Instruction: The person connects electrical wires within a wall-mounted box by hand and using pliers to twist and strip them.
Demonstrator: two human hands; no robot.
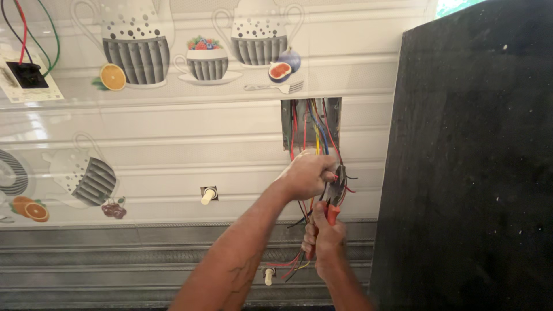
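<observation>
Pliers [334, 198] held upright in right hand [326, 241], red handles down in the fist, dark nose up and tilted slightly right, long axis near vertical and roughly in line with the hanging wires [315, 129]. Right hand closed firmly round the handles just below the joint, probably so the squeeze goes straight into the nose; nose itself partly hidden behind the other hand, so whether it bites a wire cannot be told. Left hand [307, 175] curled shut just above, gripping a bunch of coloured wires where these drop out of the wall box [311, 124], seemingly to keep the bundle steady and taut against the tool. Wires red, blue, yellow and black, running top to bottom from the box opening, through the left fist, past the pliers, loose ends splaying below near a small white stub [268, 276]. Both hands stacked close, left touching or almost touching the tool head. Tiled wall [173, 150] behind, printed with jugs and fruit; dark slab [466, 161] standing well to the right; another socket [26, 75] with wires at far upper left.
</observation>
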